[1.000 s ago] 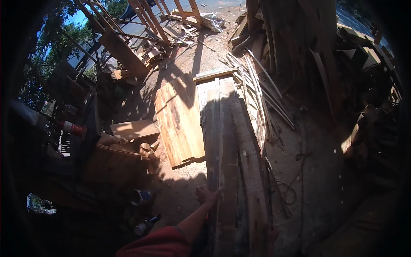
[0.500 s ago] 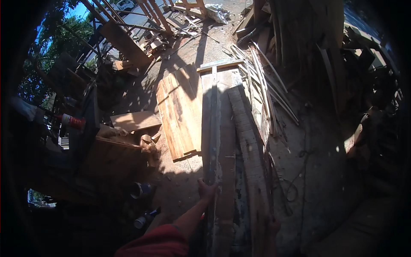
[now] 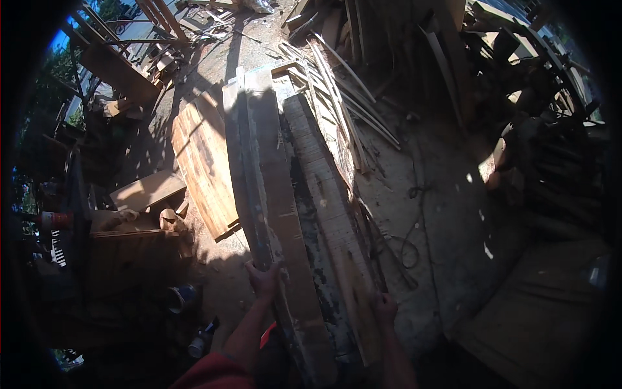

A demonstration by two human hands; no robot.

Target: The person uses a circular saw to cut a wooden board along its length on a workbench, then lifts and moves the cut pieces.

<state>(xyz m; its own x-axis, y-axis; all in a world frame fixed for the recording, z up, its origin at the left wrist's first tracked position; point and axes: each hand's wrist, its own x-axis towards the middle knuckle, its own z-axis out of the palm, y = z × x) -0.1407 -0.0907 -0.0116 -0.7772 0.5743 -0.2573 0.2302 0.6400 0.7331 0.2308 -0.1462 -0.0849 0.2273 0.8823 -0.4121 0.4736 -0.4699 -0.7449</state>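
Long boards lie side by side in front of me on a bench-like support whose crosspiece (image 3: pixel 283 66) shows at the far end. My left hand (image 3: pixel 264 279) is closed on the left edge of a long brown board (image 3: pixel 283 188), its thumb over a pale ridge. My right hand (image 3: pixel 387 308) is closed at the right edge of a rough-sawn plank (image 3: pixel 330 207); shadow partly hides its fingers. Between board and plank runs a dark gap. The plank's near end shows between my forearms.
Joined light boards (image 3: pixel 204 165) lie on the ground to the left. Thin wooden strips (image 3: pixel 340 104) are heaped at the far right of the bench. Cans (image 3: pixel 182 298) stand at the lower left, and a cord (image 3: pixel 407 253) lies on the right. A wide panel (image 3: pixel 531 318) lies at the lower right.
My view has swung right, so the scene sits further left. The brown board's far end now covers part of the crosspiece. The rough plank's near end and my right hand show more plainly.
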